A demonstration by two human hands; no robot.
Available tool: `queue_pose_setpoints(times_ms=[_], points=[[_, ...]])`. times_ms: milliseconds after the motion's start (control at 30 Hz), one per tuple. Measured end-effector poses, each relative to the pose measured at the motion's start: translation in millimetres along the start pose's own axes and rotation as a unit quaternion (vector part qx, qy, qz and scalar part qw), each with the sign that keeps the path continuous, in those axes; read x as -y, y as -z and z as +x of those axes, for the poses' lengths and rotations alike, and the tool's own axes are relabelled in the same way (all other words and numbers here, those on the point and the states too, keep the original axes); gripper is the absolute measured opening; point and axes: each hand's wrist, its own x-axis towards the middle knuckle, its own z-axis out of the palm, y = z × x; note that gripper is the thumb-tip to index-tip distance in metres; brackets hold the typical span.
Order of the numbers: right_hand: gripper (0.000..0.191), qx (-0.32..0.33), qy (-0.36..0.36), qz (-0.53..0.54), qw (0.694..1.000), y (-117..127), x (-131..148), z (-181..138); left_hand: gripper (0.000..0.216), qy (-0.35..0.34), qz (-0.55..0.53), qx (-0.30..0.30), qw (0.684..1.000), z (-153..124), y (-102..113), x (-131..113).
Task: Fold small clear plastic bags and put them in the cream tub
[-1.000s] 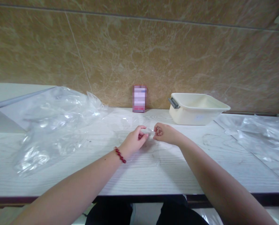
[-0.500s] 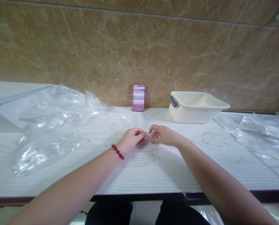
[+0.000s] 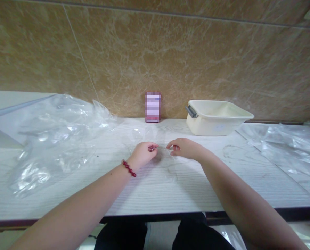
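Observation:
My left hand (image 3: 145, 152), with a red bead bracelet (image 3: 129, 168) at its wrist, is pinched closed over the middle of the table. What lies between its fingertips is too small or too clear to make out. Facing it across a small gap, my right hand (image 3: 185, 148) has thumb and fingers curled together on a thin, see-through piece of plastic (image 3: 170, 151). More transparent plastic (image 3: 141, 132) lies faintly on the table behind my left hand. Another faint clear piece (image 3: 172, 173) shows just below the hands.
A cream plastic tub (image 3: 208, 125) with a grey handle stands against the wall at right. A phone-like blurred rectangle (image 3: 153, 107) leans on the wall. Clear plastic bags lie in a heap (image 3: 58, 139) at left and another pile (image 3: 290, 149) at right, on the white wood-grain table (image 3: 144, 198).
The gap between my fingertips has widened slightly as my left hand shifted a little left. My right fingers have closed more. The view has moved slightly.

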Motion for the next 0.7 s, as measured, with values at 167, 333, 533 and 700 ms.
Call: queue_pose_setpoints(times_ms=[167,333,533,700], points=[[0.034,0.007,0.010,-0.012,1.000,0.9,-2.5,-0.9,0.029,0.000,0.025,-0.005,1.000,-0.9,1.3,-1.1],[0.036,0.010,0.018,-0.014,1.000,-0.6,-4.6,0.1,0.029,-0.005,0.038,-0.006,0.999,-0.3,0.7,2.9],[0.038,0.024,0.021,-0.026,0.999,-0.5,-3.8,0.2,0.030,-0.009,0.044,-0.006,0.999,-0.8,2.2,1.2],[0.040,0.036,0.029,-0.016,0.999,-4.1,-8.3,1.5,0.027,-0.026,0.050,-0.011,0.998,-0.7,2.2,2.4]])
